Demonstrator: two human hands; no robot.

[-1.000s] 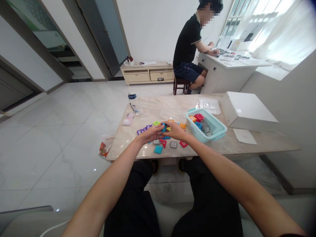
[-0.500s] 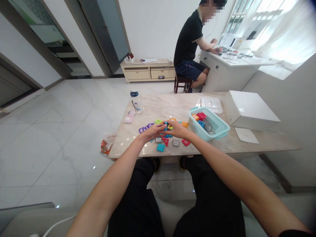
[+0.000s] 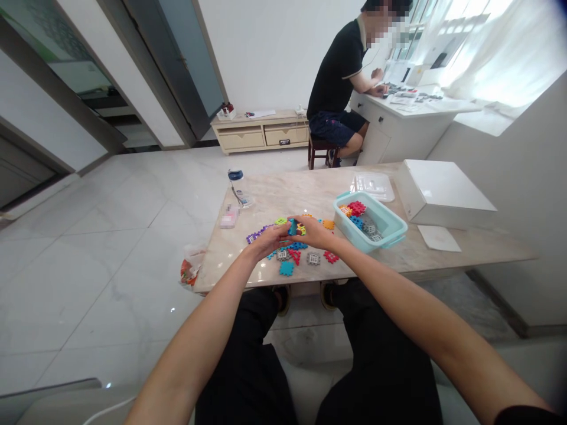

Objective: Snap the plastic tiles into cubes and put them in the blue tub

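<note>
Above the near edge of the desk point(image 3: 443, 255), the left hand point(image 3: 270, 237) and right hand point(image 3: 313, 232) meet, both grasping a small cluster of plastic tiles point(image 3: 296, 227), blue and yellow, held just over loose tiles point(image 3: 305, 257) scattered below. A teal tub point(image 3: 392, 223) holding more pieces sits just right of the hands, with a white box point(image 3: 443, 195) beyond it

Bare forearms, left hand point(image 3: 269, 238), right hand point(image 3: 315, 232), black trousers point(image 3: 376, 366), dark shoes point(image 3: 326, 293)
</note>
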